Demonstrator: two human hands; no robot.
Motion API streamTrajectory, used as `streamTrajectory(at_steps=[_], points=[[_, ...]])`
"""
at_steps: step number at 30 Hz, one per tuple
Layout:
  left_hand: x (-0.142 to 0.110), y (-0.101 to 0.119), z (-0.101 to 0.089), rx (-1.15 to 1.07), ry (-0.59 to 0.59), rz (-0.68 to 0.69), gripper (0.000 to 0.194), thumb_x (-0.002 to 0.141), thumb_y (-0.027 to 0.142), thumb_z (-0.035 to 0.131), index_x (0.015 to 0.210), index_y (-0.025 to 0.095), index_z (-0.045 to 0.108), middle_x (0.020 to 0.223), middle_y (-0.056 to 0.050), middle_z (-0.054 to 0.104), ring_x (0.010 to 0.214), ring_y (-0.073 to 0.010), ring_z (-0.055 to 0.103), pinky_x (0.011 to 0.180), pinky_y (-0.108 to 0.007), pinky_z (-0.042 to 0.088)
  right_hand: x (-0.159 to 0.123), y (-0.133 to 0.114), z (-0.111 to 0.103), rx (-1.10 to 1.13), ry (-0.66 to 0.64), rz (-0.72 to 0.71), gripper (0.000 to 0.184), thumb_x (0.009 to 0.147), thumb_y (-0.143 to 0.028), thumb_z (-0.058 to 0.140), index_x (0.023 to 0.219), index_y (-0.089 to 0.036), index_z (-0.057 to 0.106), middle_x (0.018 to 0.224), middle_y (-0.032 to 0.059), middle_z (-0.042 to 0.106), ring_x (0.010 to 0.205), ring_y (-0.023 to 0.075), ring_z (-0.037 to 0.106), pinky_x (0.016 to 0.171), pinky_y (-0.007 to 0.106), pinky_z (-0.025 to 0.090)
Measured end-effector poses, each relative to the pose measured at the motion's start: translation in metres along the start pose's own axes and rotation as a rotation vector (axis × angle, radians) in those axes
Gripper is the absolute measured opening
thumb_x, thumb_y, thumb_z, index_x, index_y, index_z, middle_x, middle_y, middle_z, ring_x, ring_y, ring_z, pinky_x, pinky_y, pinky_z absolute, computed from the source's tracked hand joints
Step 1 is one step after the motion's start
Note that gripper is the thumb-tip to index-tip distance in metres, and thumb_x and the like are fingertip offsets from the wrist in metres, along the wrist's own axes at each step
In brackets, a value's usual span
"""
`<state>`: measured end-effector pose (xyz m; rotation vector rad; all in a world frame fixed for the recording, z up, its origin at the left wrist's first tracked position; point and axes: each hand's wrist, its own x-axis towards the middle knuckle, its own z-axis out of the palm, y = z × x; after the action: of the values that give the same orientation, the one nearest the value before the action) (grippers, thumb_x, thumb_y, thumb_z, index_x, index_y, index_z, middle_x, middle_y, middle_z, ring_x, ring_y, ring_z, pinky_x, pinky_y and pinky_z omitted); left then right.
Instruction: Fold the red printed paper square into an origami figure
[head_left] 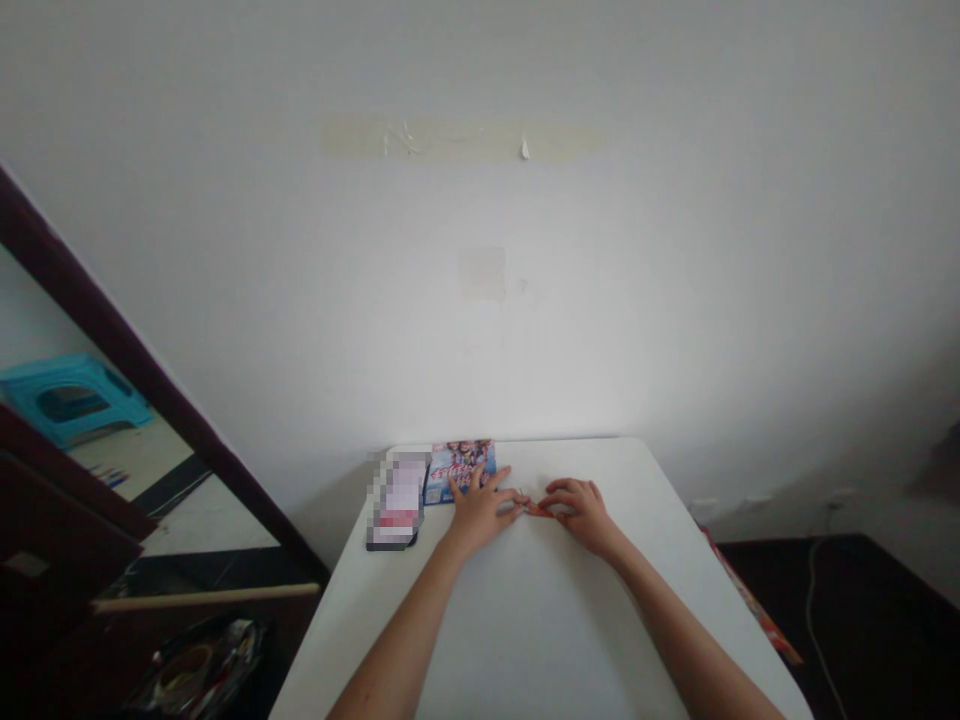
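Both of my hands rest on a white table (540, 620) near its far end. My left hand (480, 508) lies with fingers partly spread, its thumb and forefinger pinching one end of a small orange-red piece (537, 510). My right hand (579, 510) is curled, its fingertips closed on the other end of that piece. The piece is tiny and I cannot make out what it is. Just beyond my left hand lies a colourful printed packet (461, 462).
A phone-sized object (397, 512), blurred out, lies at the table's left edge. A white wall stands right behind the table. At left are a dark door frame, a turquoise stool (71, 400) and a bag of tape rolls (195, 675) on the floor.
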<state>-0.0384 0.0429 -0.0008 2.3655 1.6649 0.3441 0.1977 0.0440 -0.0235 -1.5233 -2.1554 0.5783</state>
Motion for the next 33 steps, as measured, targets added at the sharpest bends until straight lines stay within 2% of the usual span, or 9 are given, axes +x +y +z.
streamTrajectory(at_steps=[4, 6, 9, 11, 18, 22, 27, 33], points=[[-0.003, 0.002, -0.001, 0.003, 0.034, -0.001, 0.026, 0.089, 0.052, 0.056, 0.114, 0.055, 0.065, 0.154, 0.012, 0.039, 0.145, -0.0409, 0.018, 0.101, -0.085, -0.003, -0.002, 0.007, 0.003, 0.028, 0.028, -0.042, 0.052, 0.076, -0.005, 0.050, 0.106, -0.041, 0.072, 0.128, -0.0033, 0.063, 0.126, 0.0226, 0.049, 0.114, 0.058, 0.017], [-0.004, 0.004, -0.002, -0.007, 0.049, -0.014, 0.026, 0.088, 0.050, 0.058, 0.113, 0.056, 0.066, 0.153, 0.011, 0.041, 0.145, -0.0404, 0.019, 0.103, -0.084, -0.003, -0.001, 0.012, 0.004, 0.042, 0.049, -0.076, 0.051, 0.076, -0.005, 0.050, 0.105, -0.039, 0.072, 0.127, -0.0024, 0.064, 0.125, 0.0226, 0.050, 0.113, 0.056, 0.022], [-0.005, 0.007, -0.002, -0.023, 0.097, -0.009, 0.026, 0.087, 0.045, 0.062, 0.110, 0.056, 0.067, 0.150, 0.011, 0.045, 0.143, -0.0390, 0.024, 0.105, -0.082, -0.001, -0.001, 0.016, 0.005, 0.050, 0.107, -0.131, 0.043, 0.078, -0.007, 0.053, 0.102, -0.036, 0.074, 0.125, -0.0013, 0.066, 0.125, 0.0239, 0.050, 0.110, 0.051, 0.034], [-0.005, 0.010, -0.001, -0.029, 0.138, -0.011, 0.029, 0.086, 0.043, 0.064, 0.112, 0.056, 0.066, 0.147, 0.009, 0.049, 0.141, -0.0377, 0.028, 0.106, -0.081, 0.001, -0.001, 0.016, 0.004, 0.052, 0.142, -0.152, 0.036, 0.081, -0.010, 0.055, 0.100, -0.034, 0.075, 0.125, -0.0011, 0.067, 0.127, 0.0250, 0.047, 0.108, 0.050, 0.037], [-0.002, 0.014, 0.004, -0.062, 0.263, -0.016, 0.036, 0.085, 0.034, 0.067, 0.119, 0.046, 0.064, 0.140, 0.003, 0.055, 0.137, -0.0307, 0.036, 0.113, -0.073, 0.004, -0.007, 0.003, -0.003, 0.120, 0.141, -0.215, 0.014, 0.082, -0.020, 0.065, 0.091, -0.027, 0.074, 0.131, 0.0018, 0.063, 0.137, 0.0256, 0.039, 0.112, 0.052, 0.037], [-0.002, 0.013, 0.006, -0.075, 0.277, -0.007, 0.026, 0.085, 0.033, 0.067, 0.109, 0.044, 0.069, 0.138, 0.004, 0.057, 0.136, -0.0294, 0.038, 0.114, -0.072, 0.004, -0.008, -0.004, 0.000, 0.136, 0.169, -0.235, 0.008, 0.084, -0.022, 0.065, 0.085, -0.025, 0.072, 0.121, 0.0036, 0.068, 0.134, 0.0246, 0.043, 0.111, 0.051, 0.039], [-0.002, 0.012, 0.008, -0.071, 0.283, -0.017, 0.017, 0.088, 0.036, 0.064, 0.102, 0.044, 0.071, 0.136, 0.004, 0.058, 0.135, -0.0293, 0.040, 0.111, -0.075, 0.003, -0.008, -0.007, 0.003, 0.116, 0.170, -0.296, 0.009, 0.085, -0.023, 0.063, 0.087, -0.025, 0.072, 0.113, 0.0037, 0.070, 0.127, 0.0238, 0.049, 0.110, 0.050, 0.039], [0.003, 0.014, 0.010, -0.104, 0.285, -0.063, 0.011, 0.086, 0.036, 0.066, 0.093, 0.040, 0.074, 0.135, 0.003, 0.059, 0.132, -0.0297, 0.043, 0.110, -0.077, 0.003, -0.007, -0.006, 0.005, 0.152, 0.170, -0.268, 0.009, 0.084, -0.023, 0.064, 0.086, -0.026, 0.073, 0.111, 0.0043, 0.071, 0.124, 0.0249, 0.051, 0.107, 0.050, 0.041]])
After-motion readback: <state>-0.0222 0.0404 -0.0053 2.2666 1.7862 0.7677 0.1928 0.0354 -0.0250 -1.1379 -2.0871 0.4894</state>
